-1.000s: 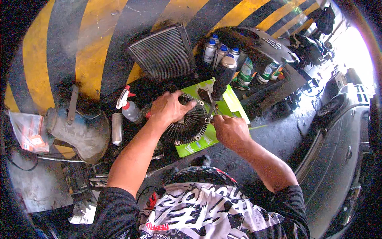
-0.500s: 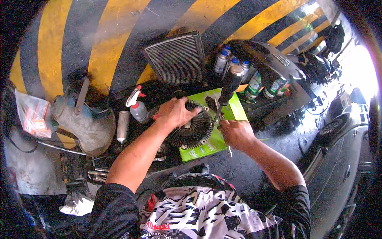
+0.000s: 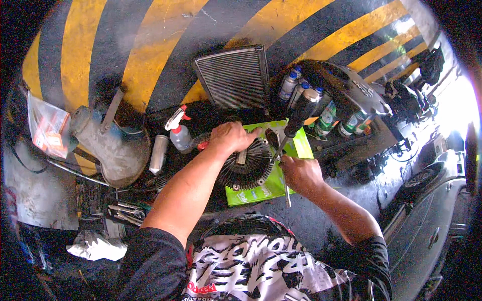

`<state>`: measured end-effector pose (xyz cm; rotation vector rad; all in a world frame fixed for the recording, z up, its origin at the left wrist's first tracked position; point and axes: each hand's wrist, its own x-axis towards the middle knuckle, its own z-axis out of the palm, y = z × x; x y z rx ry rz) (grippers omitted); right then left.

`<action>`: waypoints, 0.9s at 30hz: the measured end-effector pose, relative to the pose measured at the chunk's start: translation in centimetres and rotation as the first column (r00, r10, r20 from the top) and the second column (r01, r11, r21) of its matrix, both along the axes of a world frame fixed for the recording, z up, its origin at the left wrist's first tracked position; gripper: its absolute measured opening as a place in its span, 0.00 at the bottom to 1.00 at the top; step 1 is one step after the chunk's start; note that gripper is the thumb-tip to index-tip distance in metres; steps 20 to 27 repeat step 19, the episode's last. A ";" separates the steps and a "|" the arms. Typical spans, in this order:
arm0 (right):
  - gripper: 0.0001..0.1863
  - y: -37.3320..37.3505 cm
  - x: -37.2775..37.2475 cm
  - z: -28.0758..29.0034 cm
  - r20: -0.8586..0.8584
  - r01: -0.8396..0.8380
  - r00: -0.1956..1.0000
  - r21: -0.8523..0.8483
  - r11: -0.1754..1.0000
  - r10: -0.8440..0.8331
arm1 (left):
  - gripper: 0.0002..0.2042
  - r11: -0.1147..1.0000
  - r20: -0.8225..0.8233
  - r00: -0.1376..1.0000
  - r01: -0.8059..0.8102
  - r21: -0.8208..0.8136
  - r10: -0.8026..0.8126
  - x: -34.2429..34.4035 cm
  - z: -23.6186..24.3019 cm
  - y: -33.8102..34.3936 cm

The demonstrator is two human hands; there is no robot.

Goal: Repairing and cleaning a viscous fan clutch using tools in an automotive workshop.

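A round, dark, finned fan clutch (image 3: 232,174) lies before me, partly over a bright green box (image 3: 241,196). My left hand (image 3: 228,136) grips its far side, thumb stretched to the right and the other fingers curled over, partly hidden. At the clutch's right edge my right hand (image 3: 303,175) is closed around the metal shaft of a black-handled screwdriver (image 3: 301,113), whose handle sticks up beyond the fist. A slim chrome tool (image 3: 287,194) also passes by the fist and comes out below it; its kind is unclear.
A spray bottle (image 3: 179,134) and a silver can (image 3: 158,154) stand left of the clutch. Further left are a large grey horn-shaped part (image 3: 118,155) and a plastic bag (image 3: 47,128). A finned radiator panel (image 3: 233,78) leans behind; bottles (image 3: 326,119) crowd the right.
My left hand has shifted on the clutch toward its far edge, thumb now straighter. The right hand keeps its grip beside the rim. The whole view has tilted slightly.
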<state>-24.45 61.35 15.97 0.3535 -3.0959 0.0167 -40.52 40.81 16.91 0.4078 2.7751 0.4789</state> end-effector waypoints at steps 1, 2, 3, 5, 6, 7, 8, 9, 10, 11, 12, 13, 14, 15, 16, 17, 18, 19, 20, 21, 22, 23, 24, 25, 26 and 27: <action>0.12 -0.1 0.0 -0.1 0.007 0.008 1.000 0.001 1.000 -0.008 | 0.41 1.000 0.017 1.000 0.021 -0.009 -0.021 0.1 0.3 0.0; 0.12 -0.1 0.1 -0.1 0.009 0.013 1.000 -0.004 1.000 -0.013 | 0.39 0.999 0.034 0.999 0.043 -0.017 -0.043 0.1 0.4 0.0; 0.12 -0.1 0.2 -0.2 -0.040 -0.017 0.999 -0.050 0.999 0.015 | 0.39 0.999 0.037 0.998 0.048 -0.022 -0.047 -0.1 0.0 0.0; 0.12 0.0 0.3 -0.4 -0.090 -0.055 0.995 -0.094 0.994 0.047 | 0.37 0.999 -0.020 0.999 0.039 -0.030 -0.039 -0.3 -0.6 0.1; 0.12 0.0 0.4 -0.6 -0.062 -0.043 0.997 -0.087 0.995 0.037 | 0.37 0.999 -0.019 0.999 0.036 -0.031 -0.037 -0.4 -0.9 0.1; 0.12 0.2 0.3 -0.7 -0.033 -0.029 0.999 -0.079 0.996 0.026 | 0.37 0.998 -0.009 0.999 0.043 -0.040 -0.043 -0.4 -0.8 0.3; 0.12 0.4 0.1 -0.6 -0.031 -0.031 0.999 -0.079 0.996 0.029 | 0.36 0.998 0.000 0.999 0.048 -0.049 -0.048 -0.4 -0.6 0.4; 0.13 0.5 -0.1 -0.4 -0.013 -0.036 0.999 -0.069 0.997 0.035 | 0.36 0.998 0.001 0.999 0.044 -0.049 -0.044 -0.5 -0.4 0.5; 0.13 0.6 -0.3 -0.2 0.004 -0.044 0.999 -0.058 0.997 0.044 | 0.36 0.998 0.005 0.998 0.055 -0.038 -0.055 -0.5 -0.3 0.4; 0.13 0.8 -0.5 -0.3 0.002 -0.053 0.999 -0.057 0.997 0.053 | 0.37 0.998 0.008 0.998 0.065 -0.027 -0.065 -0.6 -0.2 0.4; 0.12 1.1 -0.8 -0.5 -0.013 -0.075 0.997 -0.058 0.995 0.074 | 0.37 0.998 0.005 0.998 0.055 -0.025 -0.055 -0.6 -0.1 0.3; 0.12 1.3 -0.8 -0.6 -0.027 -0.095 0.995 -0.061 0.994 0.094 | 0.37 0.998 0.000 0.998 0.064 -0.020 -0.064 -0.4 -0.2 0.0; 0.12 1.4 -0.9 -0.5 -0.028 -0.105 0.994 -0.060 0.993 0.103 | 0.37 0.997 -0.005 0.997 0.073 -0.013 -0.073 -0.3 -0.2 -0.1; 0.12 1.5 -1.1 -0.4 -0.025 -0.124 0.992 -0.045 0.991 0.123 | 0.37 0.998 -0.008 0.998 0.063 -0.013 -0.063 -0.1 -0.1 -0.2; 0.12 1.6 -1.4 -0.3 -0.026 -0.144 0.989 -0.030 0.989 0.143 | 0.37 0.999 -0.001 0.999 0.041 -0.016 -0.041 0.1 0.3 -0.2; 0.12 1.8 -1.6 -0.5 -0.032 -0.155 0.988 -0.029 0.988 0.154 | 0.38 1.000 0.004 1.000 0.019 -0.019 -0.019 0.2 0.5 -0.2; 0.13 2.1 -1.9 -0.9 -0.064 -0.187 0.981 -0.048 0.981 0.184 | 0.38 1.000 0.013 1.000 0.027 -0.014 -0.027 0.4 0.5 -0.4; 0.15 2.5 -2.5 -1.1 -0.101 -0.221 0.972 -0.064 0.973 0.214 | 0.38 0.999 0.016 0.999 0.035 -0.008 -0.035 0.3 0.7 -0.5; 0.15 2.5 -2.5 -1.1 -0.101 -0.221 0.972 -0.064 0.973 0.214 | 0.38 0.999 0.016 0.999 0.035 -0.008 -0.035 0.3 0.7 -0.5; 0.15 2.5 -2.5 -1.1 -0.101 -0.221 0.972 -0.064 0.973 0.214 | 0.38 0.999 0.016 0.999 0.035 -0.008 -0.035 0.3 0.7 -0.5; 0.15 2.5 -2.5 -1.1 -0.101 -0.221 0.972 -0.064 0.973 0.214 | 0.38 0.999 0.016 0.999 0.035 -0.008 -0.035 0.3 0.7 -0.5; 0.15 2.5 -2.5 -1.1 -0.101 -0.221 0.972 -0.064 0.973 0.214 | 0.38 0.999 0.016 0.999 0.035 -0.008 -0.035 0.3 0.7 -0.5; 0.15 2.5 -2.5 -1.1 -0.101 -0.221 0.972 -0.064 0.973 0.214 | 0.38 0.999 0.016 0.999 0.035 -0.008 -0.035 0.3 0.7 -0.5; 0.15 2.5 -2.5 -1.1 -0.101 -0.221 0.972 -0.064 0.973 0.214 | 0.38 0.999 0.016 0.999 0.035 -0.008 -0.035 0.3 0.7 -0.5; 0.15 2.5 -2.5 -1.1 -0.101 -0.221 0.972 -0.064 0.973 0.214 | 0.38 0.999 0.016 0.999 0.035 -0.008 -0.035 0.3 0.7 -0.5; 0.15 2.5 -2.5 -1.1 -0.101 -0.221 0.972 -0.064 0.973 0.214 | 0.38 0.999 0.016 0.999 0.035 -0.008 -0.035 0.3 0.7 -0.5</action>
